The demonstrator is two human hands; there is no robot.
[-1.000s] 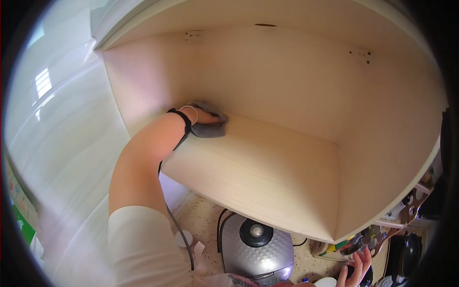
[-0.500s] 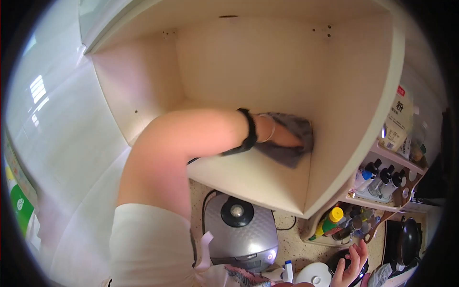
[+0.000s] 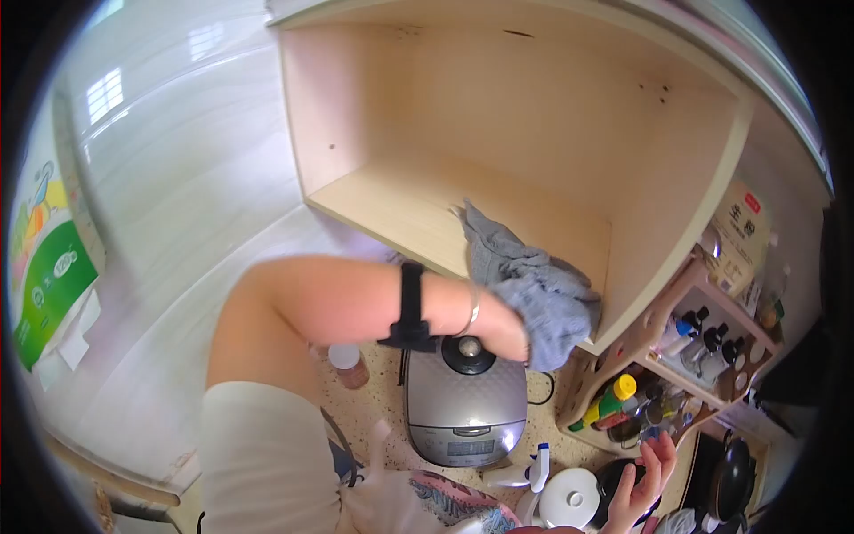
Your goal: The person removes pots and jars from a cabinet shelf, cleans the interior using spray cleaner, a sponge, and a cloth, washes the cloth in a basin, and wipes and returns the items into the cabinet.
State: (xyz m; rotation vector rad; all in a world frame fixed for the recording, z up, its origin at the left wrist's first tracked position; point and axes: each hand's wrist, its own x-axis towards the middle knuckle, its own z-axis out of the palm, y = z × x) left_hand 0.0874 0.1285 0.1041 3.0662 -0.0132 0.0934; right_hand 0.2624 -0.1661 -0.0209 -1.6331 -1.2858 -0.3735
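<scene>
My left hand [image 3: 505, 333] is closed on a grey-blue cloth [image 3: 538, 289] at the front edge of an open wooden cabinet [image 3: 382, 198]. Part of the cloth lies bunched on the cabinet floor, and part hangs over the edge near the right side wall. The fingers are mostly hidden by the folds. A black strap and a light bracelet circle that forearm. Low on the right, my right hand [image 3: 642, 489] is raised with its fingers loosely bent and apart, holding nothing, near a white lidded pot [image 3: 569, 498].
Beneath the cabinet stands a silver rice cooker [image 3: 467, 400], with a lidded jar [image 3: 348, 367] to its left. A spray bottle [image 3: 537, 467] is in front. To the right, a rack [image 3: 654, 360] holds several bottles, with a black pan [image 3: 735, 476] beyond. Tissue packaging [image 3: 58, 276] hangs at left.
My left hand has drawn the cloth from the cabinet's inner right corner out to its front edge. The view has tilted and shifted. My right hand stays raised, nearly unchanged.
</scene>
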